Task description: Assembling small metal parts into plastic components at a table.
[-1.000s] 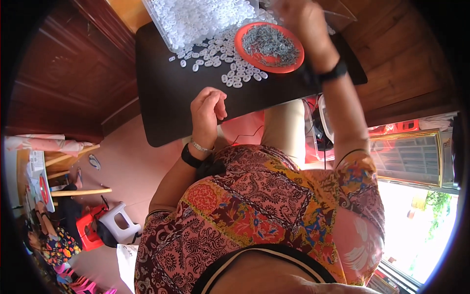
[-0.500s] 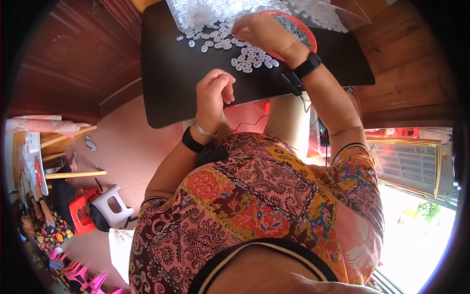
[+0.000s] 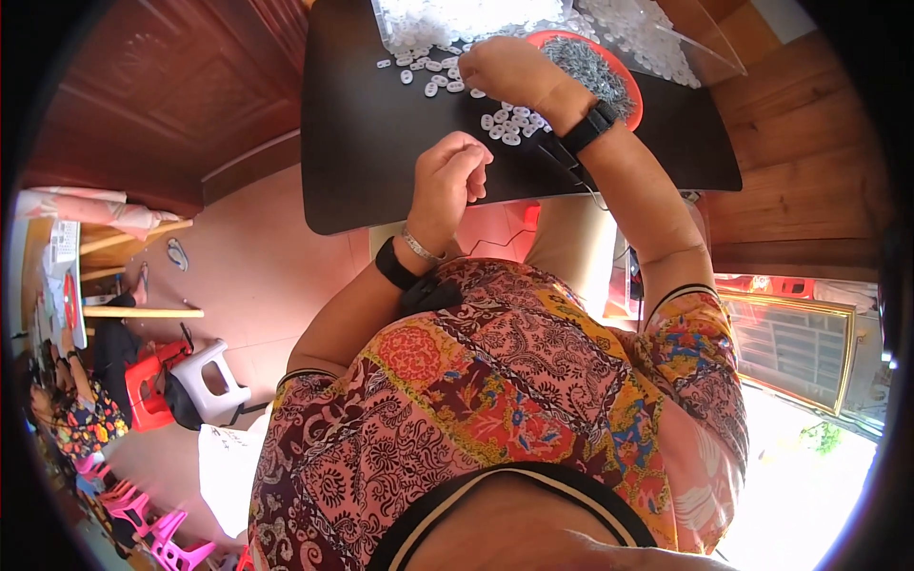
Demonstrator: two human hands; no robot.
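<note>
While the right hand [image 3: 509,68] reaches out over the black table [image 3: 381,152], its fingers curl down onto the loose white plastic pieces [image 3: 509,124] scattered there, knuckles up; whether it has pinched one of them I cannot tell, since the fingertips are hidden under the hand. The left hand [image 3: 452,176] sits nearer the body, just short of that scatter, drawn into a loose fist with thumb against fingers as if pinching something small, though what it grips, if anything, is too tiny to make out.

Just beyond the right wrist stands a red round dish [image 3: 624,81] heaped with small grey metal parts [image 3: 586,62]. Further out past the right hand lies a clear plastic bag [image 3: 457,19] full of more white pieces, and another spread of them lies off to its right.

Judging by how things lie, the work looks to be well short of finished: the bag is full, the dish is well stocked, and only a modest cluster of white pieces sits between the two hands. I can see no separate heap of finished items near either hand, so how many are done I cannot say.

Off to the left hand's side, on the floor, stand red, white and pink plastic stools [image 3: 190,381].
</note>
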